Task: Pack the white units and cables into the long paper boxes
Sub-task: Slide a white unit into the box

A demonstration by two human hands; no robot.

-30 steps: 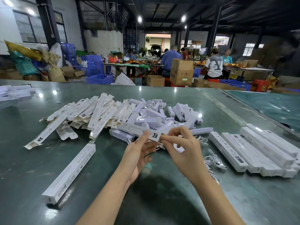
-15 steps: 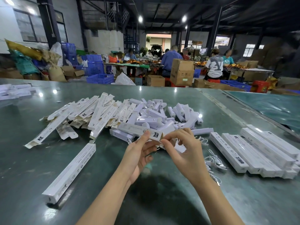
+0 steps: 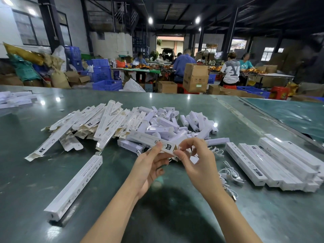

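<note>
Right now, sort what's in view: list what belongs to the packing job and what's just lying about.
Job:
- held box, gripped by left hand, right hand at its end flap
- flat boxes
- white units
- cables
- packed boxes
- lone box

Lying about:
- blue crates
- cardboard cartons
- sacks
- red stool

Two bare forearms are reaching forward from the bottom edge and converging near the centre. The left hand [image 3: 149,165] is turning palm-up, its thumb and fingers gripping a long white paper box [image 3: 152,142]. The right hand [image 3: 198,160] is curling its fingers, pinching at that box's near end.
</note>
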